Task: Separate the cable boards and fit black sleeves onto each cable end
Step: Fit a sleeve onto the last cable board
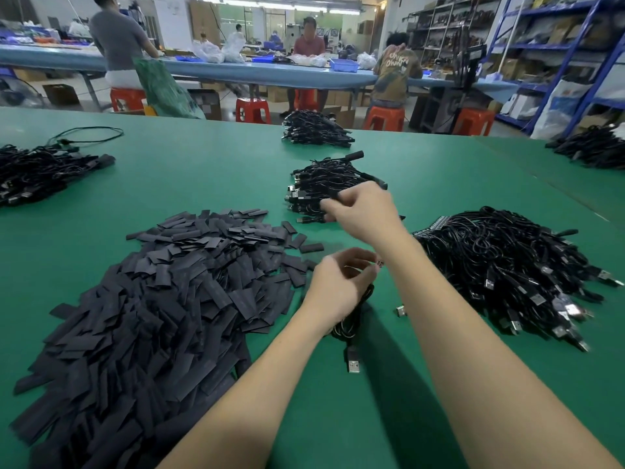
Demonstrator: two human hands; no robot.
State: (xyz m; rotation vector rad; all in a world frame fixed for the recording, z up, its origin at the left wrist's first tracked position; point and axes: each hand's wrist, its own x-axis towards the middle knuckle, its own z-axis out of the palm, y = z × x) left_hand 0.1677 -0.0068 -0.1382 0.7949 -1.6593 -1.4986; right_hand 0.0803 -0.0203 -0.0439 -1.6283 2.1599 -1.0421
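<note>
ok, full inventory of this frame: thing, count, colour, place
table: one, green, foreground
sleeves: large heap, black, near left
cable piles: five, black; near right, centre, far centre, far left, far right
loose cable: one, black, silver plug, under left hand
stools: five, orange, behind table
people: three nearest, at blue bench, background
shelving: blue frame, back right
left hand: grip on loose cable
right hand: at centre pile; grip unclear

Bright, even light falls from ceiling tube lamps (270,3) far across the room. Soft shadows lie on the green table (203,170) beneath the near arms. Wide-angle distortion bends the edges; shelves (558,45) at far right lean. Slight motion blur softens the hands.
</note>
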